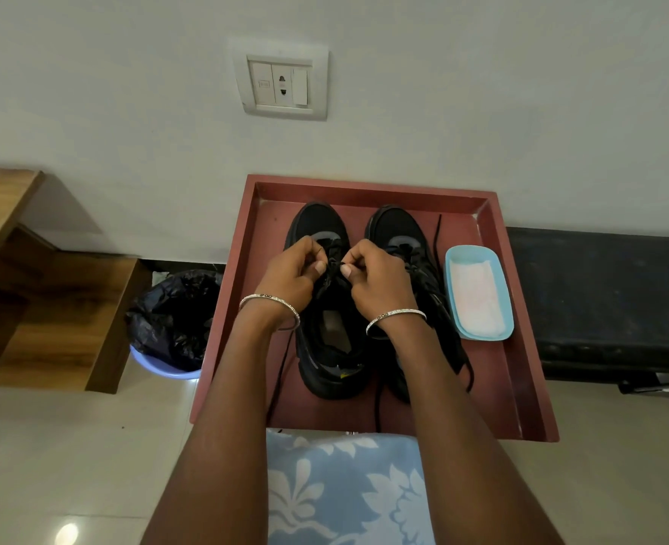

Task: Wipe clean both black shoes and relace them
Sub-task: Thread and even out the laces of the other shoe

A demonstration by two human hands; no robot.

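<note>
Black shoe on the left [327, 363] lies in the red tray [521, 387], toe far, heel near, just beside the other black shoe [397, 230]. Over its middle, left hand [289, 275] and right hand [380, 275] each pinch its lace [335, 265], equally near.
</note>
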